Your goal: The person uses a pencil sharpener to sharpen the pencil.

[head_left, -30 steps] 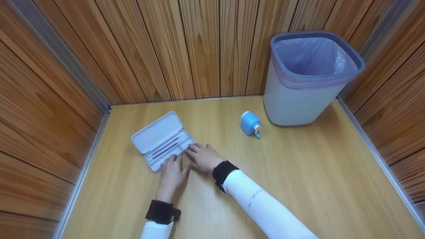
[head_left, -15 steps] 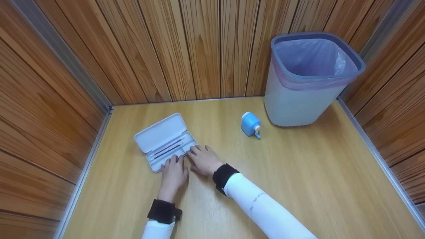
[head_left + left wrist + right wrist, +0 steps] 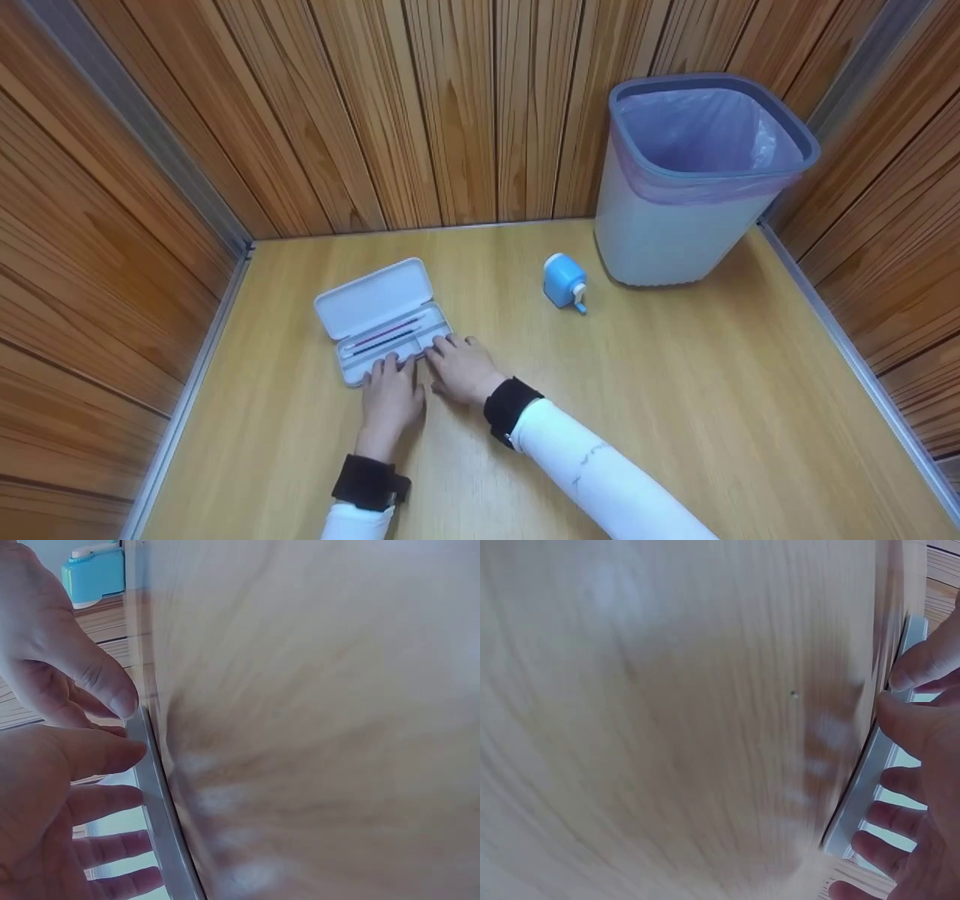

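A pale grey pencil case (image 3: 373, 300) lies on the table with its lid laid back. Two thin sticks, one reddish (image 3: 390, 328) and one dark (image 3: 379, 342), rest in its tray. Along the near edge my left hand (image 3: 391, 401) touches the case with extended fingers. My right hand (image 3: 463, 371) does likewise near the right end. In the left wrist view, the thumb and fingertips of the left hand (image 3: 37, 802) meet the case's side wall (image 3: 169, 825). The right wrist view has the right hand (image 3: 922, 780) spread along the same wall (image 3: 859, 791).
A small blue bottle (image 3: 564, 281) with a white nozzle lies to the right of the case. Farther right stands a pale bin (image 3: 667, 240) with a liner bag. Wood-panelled walls (image 3: 450, 112) enclose the back and both sides of the table (image 3: 675, 390).
The pencil case has turned clockwise and shifted slightly right, so its near edge runs more level. Both hands have stayed against that edge. The bottle and bin remain in place.
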Tool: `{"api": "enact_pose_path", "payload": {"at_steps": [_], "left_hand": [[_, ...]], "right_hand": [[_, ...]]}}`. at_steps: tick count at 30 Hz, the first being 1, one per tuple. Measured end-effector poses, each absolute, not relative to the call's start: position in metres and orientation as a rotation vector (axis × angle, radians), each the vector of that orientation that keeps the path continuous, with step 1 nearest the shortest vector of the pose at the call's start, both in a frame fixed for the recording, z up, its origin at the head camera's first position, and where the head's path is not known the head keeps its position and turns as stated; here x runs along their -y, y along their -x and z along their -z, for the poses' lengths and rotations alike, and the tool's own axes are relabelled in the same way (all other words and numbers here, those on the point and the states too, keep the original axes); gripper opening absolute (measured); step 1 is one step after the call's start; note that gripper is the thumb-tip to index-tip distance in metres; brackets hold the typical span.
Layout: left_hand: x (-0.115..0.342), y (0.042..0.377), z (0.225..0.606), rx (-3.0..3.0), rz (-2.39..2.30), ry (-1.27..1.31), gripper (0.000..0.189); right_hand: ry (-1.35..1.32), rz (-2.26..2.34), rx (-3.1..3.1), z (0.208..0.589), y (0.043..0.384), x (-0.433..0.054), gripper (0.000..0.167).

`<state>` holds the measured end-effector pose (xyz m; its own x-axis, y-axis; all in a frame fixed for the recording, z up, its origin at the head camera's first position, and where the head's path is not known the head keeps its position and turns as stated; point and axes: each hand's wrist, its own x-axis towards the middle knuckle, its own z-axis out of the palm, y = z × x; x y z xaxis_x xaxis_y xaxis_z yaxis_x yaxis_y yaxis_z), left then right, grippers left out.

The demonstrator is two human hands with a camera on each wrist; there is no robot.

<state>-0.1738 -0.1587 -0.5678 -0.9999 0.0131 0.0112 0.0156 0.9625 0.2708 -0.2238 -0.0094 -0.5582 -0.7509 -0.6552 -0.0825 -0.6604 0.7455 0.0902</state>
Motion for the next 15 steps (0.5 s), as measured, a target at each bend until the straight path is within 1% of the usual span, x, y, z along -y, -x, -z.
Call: {"api": "enact_pose_path", "payload": {"at_steps": [8, 15], "left_hand": [[0.16, 0.166, 0.564, 3.093, 0.41, 0.028, 0.047], [0.162, 0.157, 0.56, 3.129, 0.362, 0.041, 0.05]], "right_hand": [[1.101, -0.171, -2.903, 0.56, 0.217, 0.004, 0.063], [1.115, -0.157, -2.919, 0.559, 0.21, 0.004, 0.06]]}}
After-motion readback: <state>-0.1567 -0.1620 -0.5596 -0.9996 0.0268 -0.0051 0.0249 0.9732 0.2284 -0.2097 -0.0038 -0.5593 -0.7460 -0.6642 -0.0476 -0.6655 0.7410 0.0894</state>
